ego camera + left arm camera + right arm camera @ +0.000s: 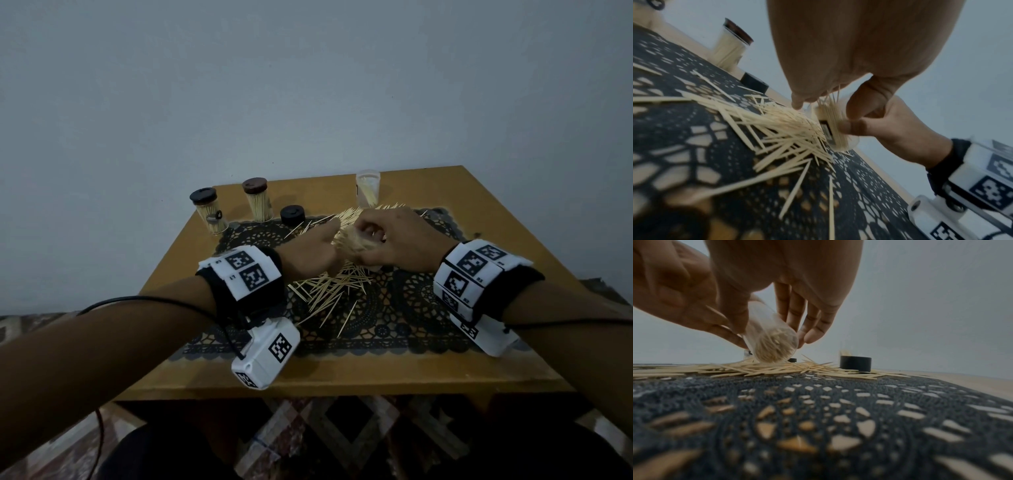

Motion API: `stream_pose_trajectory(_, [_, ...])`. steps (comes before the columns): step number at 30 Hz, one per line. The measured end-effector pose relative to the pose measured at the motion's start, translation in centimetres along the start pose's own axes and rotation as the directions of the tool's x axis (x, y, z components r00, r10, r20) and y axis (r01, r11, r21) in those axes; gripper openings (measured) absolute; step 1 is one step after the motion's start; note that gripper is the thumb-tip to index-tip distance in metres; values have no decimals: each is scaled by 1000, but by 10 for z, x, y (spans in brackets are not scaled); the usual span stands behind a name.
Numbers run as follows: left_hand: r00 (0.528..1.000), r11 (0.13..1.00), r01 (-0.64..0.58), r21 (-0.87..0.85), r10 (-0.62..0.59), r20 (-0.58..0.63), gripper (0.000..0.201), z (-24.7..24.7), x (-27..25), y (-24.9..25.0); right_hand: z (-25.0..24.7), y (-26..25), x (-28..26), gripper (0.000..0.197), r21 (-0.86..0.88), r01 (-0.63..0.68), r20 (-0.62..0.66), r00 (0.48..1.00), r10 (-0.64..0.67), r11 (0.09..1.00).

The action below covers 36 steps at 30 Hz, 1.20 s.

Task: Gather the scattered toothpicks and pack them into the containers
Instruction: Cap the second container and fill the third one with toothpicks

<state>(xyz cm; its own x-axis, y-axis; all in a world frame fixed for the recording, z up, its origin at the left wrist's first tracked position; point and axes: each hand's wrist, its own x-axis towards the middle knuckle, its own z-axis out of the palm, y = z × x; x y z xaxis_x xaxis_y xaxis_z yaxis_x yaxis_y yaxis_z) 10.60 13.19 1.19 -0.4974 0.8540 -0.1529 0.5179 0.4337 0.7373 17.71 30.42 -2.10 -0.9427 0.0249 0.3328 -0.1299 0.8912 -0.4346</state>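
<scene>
My right hand (371, 236) grips a clear plastic container (358, 245), tilted over the mat and partly filled with toothpicks. In the right wrist view the right hand (774, 332) holds the container (774, 347) between thumb and fingers, its bottom facing the camera. My left hand (334, 228) is at the container's mouth. In the left wrist view the left hand (824, 100) pinches a small bunch of toothpicks (831, 104) that stick into the container (833, 129). Loose toothpicks (329, 284) lie in a heap under and in front of both hands.
Two capped, full toothpick containers (209, 212) (258, 200) stand at the back left of the wooden table (342, 380). A loose black cap (292, 214) lies beside them. An open clear container (367, 190) stands at the back. A black lace mat (411, 308) covers the middle.
</scene>
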Motion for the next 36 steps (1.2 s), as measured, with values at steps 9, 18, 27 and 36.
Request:
stream_pose_trajectory(9, [983, 999, -51, -7, 49, -179, 32, 11, 6, -2, 0, 0, 0, 38, 19, 17, -33, 999, -16, 1000])
stream_pose_trajectory(18, [981, 980, -74, 186, 106, -166, 50, -5, -4, -25, -1, 1, -1, 41, -35, 18, 18, 1000, -18, 999])
stream_pose_trajectory(27, [992, 992, -38, 124, 52, -114, 40, -14, 1, -24, 0, 0, -1, 43, -24, 31, 17, 999, -31, 999])
stream_pose_trajectory(36, [997, 999, -25, 27, 27, -73, 40, -15, 2, -25, 0, 1, -1, 40, -24, 16, 27, 1000, -16, 1000])
